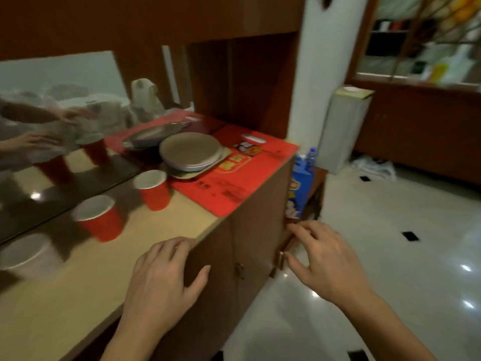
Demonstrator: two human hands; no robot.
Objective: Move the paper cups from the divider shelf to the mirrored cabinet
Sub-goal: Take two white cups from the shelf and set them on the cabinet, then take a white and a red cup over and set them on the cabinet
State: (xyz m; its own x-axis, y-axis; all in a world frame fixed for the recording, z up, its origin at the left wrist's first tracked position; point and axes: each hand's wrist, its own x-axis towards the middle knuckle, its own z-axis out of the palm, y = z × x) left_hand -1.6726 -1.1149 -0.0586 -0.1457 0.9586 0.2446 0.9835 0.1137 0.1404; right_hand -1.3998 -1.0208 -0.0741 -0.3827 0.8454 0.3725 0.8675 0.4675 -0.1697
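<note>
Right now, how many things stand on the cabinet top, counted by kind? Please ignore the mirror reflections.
Red paper cups: 2
Stack of plates: 1
Red flat carton: 1
Total: 4

The empty left hand (161, 280) rests spread on the front edge of the beige cabinet countertop (78, 295). Beyond its fingertips stand two red paper cups, one near (100, 217), one farther (153, 188). The right hand (325, 259) hovers with fingers spread, holding nothing, beside the brown wooden cabinet door (255, 243).
</note>
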